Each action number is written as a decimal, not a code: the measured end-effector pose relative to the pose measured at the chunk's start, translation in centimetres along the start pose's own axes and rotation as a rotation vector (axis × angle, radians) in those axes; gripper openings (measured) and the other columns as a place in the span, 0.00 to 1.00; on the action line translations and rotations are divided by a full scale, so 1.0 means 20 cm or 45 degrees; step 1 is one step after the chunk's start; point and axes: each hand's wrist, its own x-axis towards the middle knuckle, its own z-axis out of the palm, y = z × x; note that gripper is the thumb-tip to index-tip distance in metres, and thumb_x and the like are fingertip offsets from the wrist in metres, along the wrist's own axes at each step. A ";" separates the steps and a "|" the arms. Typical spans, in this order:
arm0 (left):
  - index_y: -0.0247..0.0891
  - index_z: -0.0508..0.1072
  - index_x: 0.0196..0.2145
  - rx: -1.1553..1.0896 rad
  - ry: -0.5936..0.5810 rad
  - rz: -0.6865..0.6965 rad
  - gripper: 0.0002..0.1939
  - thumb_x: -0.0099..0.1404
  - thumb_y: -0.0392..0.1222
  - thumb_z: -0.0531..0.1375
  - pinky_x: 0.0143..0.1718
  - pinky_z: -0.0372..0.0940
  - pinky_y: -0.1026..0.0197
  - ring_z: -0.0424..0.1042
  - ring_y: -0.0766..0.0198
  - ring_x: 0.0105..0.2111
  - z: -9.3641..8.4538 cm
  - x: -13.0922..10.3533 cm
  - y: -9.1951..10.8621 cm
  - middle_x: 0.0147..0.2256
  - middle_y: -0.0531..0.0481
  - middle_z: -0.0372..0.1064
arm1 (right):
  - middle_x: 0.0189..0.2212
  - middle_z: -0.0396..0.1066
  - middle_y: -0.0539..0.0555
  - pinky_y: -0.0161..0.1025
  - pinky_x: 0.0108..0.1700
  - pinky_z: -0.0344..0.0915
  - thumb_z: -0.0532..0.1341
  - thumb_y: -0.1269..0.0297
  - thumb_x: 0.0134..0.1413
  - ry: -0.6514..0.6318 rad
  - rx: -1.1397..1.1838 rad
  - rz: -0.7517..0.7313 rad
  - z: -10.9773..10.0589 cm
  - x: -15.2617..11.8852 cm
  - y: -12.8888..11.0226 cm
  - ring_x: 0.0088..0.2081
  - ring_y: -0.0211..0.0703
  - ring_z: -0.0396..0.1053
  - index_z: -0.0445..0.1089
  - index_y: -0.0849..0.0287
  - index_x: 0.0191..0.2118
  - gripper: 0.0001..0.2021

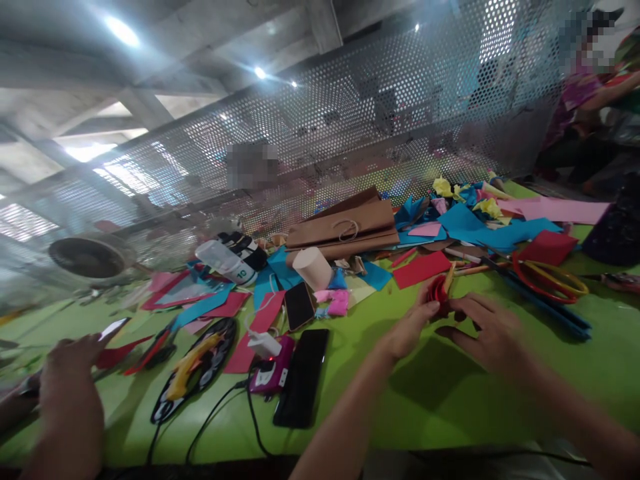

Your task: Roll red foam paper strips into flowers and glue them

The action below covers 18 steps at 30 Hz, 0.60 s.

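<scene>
My left hand pinches a small piece of folded or rolled red paper just above the green table. A thin yellowish strip stands up at the paper's right side; whether it belongs to the paper I cannot tell. My right hand comes in from the right, slightly blurred. Its index fingertip is at the paper's right edge, and its thumb is stretched out apart below. Behind my hands lies a flat red sheet. To the right are scissors with red and yellow handles, beside a dark blue strip.
Another person's hand is at the left, near a phone. A glue gun, purple power adapter with cables, black phone and paper roll lie between. Brown paper and blue scraps line a perforated screen.
</scene>
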 end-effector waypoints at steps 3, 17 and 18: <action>0.43 0.57 0.72 -0.072 0.032 -0.014 0.43 0.64 0.54 0.65 0.61 0.59 0.47 0.68 0.50 0.55 -0.02 0.01 0.00 0.61 0.40 0.66 | 0.38 0.79 0.53 0.42 0.38 0.73 0.68 0.58 0.63 0.040 0.063 0.014 -0.04 0.01 -0.02 0.37 0.47 0.77 0.74 0.52 0.50 0.12; 0.39 0.69 0.50 -0.185 0.174 0.010 0.31 0.46 0.29 0.66 0.47 0.61 0.56 0.70 0.60 0.41 -0.11 0.00 0.01 0.43 0.48 0.75 | 0.36 0.80 0.51 0.38 0.37 0.73 0.68 0.60 0.63 0.099 0.385 0.187 -0.23 0.10 0.04 0.36 0.45 0.78 0.80 0.49 0.39 0.03; 0.39 0.70 0.49 -0.195 0.191 0.004 0.30 0.46 0.29 0.66 0.47 0.61 0.56 0.70 0.61 0.40 -0.11 0.00 0.02 0.43 0.47 0.76 | 0.36 0.80 0.51 0.38 0.38 0.73 0.68 0.59 0.63 0.098 0.396 0.175 -0.24 0.11 0.04 0.36 0.45 0.78 0.80 0.49 0.38 0.03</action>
